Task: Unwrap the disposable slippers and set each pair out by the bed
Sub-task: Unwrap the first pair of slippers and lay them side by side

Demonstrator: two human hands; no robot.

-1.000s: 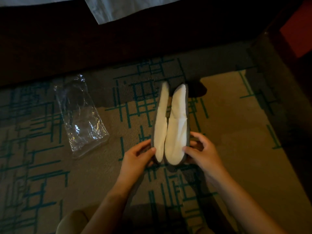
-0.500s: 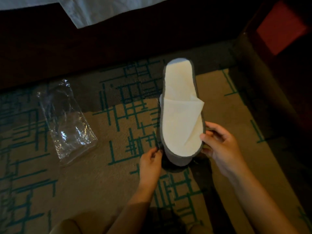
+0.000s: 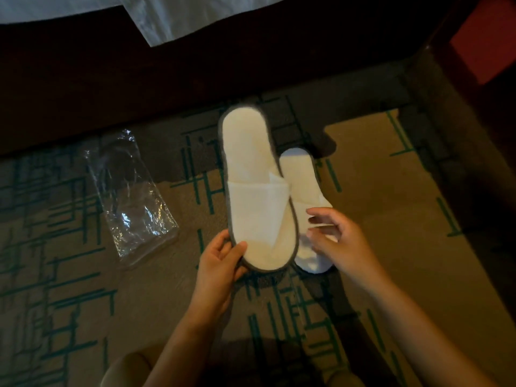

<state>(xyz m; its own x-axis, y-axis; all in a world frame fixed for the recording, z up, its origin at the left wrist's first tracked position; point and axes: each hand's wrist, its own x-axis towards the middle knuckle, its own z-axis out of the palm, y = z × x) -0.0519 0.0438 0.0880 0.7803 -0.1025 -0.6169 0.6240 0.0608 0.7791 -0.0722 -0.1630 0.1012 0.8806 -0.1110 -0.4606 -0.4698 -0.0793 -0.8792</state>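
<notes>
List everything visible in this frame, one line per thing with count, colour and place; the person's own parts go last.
Slippers: 2, white with grey edging; larger-looking slipper held up at centre, second slipper partly behind it, to its right.
Plastic wrapper: 1, clear, empty, flat on the carpet at left.
Carpet: 1, tan with teal lines, underneath everything.
Bed base: 1, dark, along the top.
Bed sheet: 1, white, top edge.
Left hand: 1, grips the larger-looking slipper's toe.
Right hand: 1, fingers loosely spread over the second slipper.
</notes>
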